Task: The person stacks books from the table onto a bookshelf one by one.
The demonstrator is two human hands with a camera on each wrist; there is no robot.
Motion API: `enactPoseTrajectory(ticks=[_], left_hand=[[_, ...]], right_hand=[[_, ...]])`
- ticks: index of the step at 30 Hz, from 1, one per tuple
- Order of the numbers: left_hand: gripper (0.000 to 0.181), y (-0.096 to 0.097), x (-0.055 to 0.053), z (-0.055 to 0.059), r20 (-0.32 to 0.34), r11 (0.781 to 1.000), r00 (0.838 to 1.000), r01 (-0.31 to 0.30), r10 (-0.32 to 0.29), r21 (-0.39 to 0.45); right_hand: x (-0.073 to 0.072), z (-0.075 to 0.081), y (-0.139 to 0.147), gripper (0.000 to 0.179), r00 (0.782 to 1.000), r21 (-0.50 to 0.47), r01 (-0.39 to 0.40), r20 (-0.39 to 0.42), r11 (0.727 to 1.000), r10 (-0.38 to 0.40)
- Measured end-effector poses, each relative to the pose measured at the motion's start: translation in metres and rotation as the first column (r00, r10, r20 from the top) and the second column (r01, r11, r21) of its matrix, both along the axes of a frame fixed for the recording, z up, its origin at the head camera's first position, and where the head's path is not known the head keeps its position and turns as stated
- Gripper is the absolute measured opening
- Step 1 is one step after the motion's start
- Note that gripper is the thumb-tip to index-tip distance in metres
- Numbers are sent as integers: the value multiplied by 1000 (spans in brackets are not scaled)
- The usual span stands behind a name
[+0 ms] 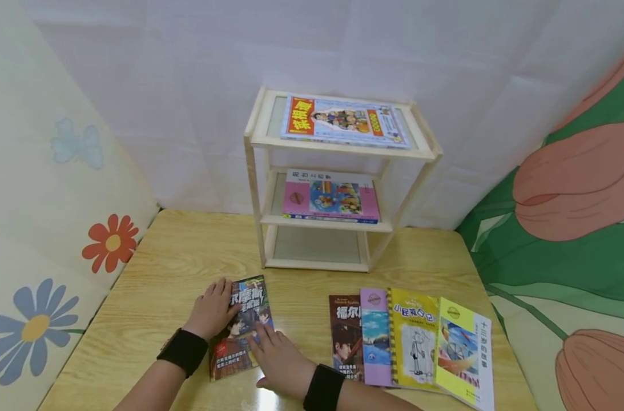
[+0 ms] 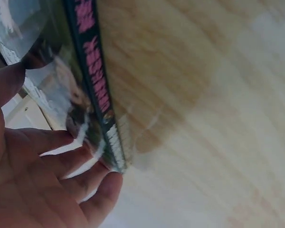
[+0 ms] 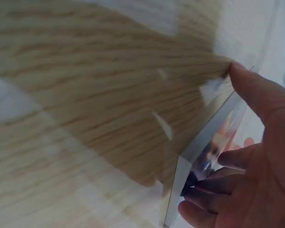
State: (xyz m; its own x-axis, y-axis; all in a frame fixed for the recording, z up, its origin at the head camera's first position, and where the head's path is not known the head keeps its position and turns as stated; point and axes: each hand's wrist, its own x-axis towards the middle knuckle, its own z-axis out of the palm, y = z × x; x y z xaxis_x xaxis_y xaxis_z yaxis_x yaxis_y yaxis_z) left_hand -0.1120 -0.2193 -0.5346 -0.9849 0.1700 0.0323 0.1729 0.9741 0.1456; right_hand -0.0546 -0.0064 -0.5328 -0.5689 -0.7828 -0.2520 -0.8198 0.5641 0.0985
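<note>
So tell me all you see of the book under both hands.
The closed book lies cover up on the wood-look table, its top angled rightward in the head view. The dark, glossy cover shows white title characters above illustrated figures; the dark spine has pink lettering, the page edges look pale. The left hand touches its left side, the right hand its right.

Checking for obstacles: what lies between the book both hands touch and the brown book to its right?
In the head view, the right hand and part of its black wristband occupy the nearer stretch; farther up, only bare wooden tabletop shows.
</note>
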Motion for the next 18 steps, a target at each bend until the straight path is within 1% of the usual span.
enactPoseTrajectory(ticks=[3, 8, 11, 14, 16, 18], left_hand=[[64, 4, 1, 1, -30, 999, 999, -23, 22, -24], [61, 12, 5, 7, -45, 996, 997, -70, 68, -54], [55, 16, 9, 13, -26, 993, 996, -90, 88, -72], [51, 19, 13, 19, 31, 992, 995, -93, 96, -83], [54, 21, 16, 22, 78, 993, 993, -85, 92, -81], [58, 21, 21, 23, 102, 996, 993, -60, 67, -67]], right_hand=[[-2, -2, 0, 80, 998, 21, -2, -59, 1000, 3], [-9, 0, 3, 69, 992, 29, 13, -123, 1000, -9], [-11, 3, 6, 62, 995, -27, 29, -96, 999, -31], [-13, 6, 11, 52, 997, -71, 47, -59, 996, -51], [-14, 8, 15, 47, 996, -77, 82, -27, 994, -84], [-17, 10, 20, 47, 993, -52, 119, 9, 992, -119]])
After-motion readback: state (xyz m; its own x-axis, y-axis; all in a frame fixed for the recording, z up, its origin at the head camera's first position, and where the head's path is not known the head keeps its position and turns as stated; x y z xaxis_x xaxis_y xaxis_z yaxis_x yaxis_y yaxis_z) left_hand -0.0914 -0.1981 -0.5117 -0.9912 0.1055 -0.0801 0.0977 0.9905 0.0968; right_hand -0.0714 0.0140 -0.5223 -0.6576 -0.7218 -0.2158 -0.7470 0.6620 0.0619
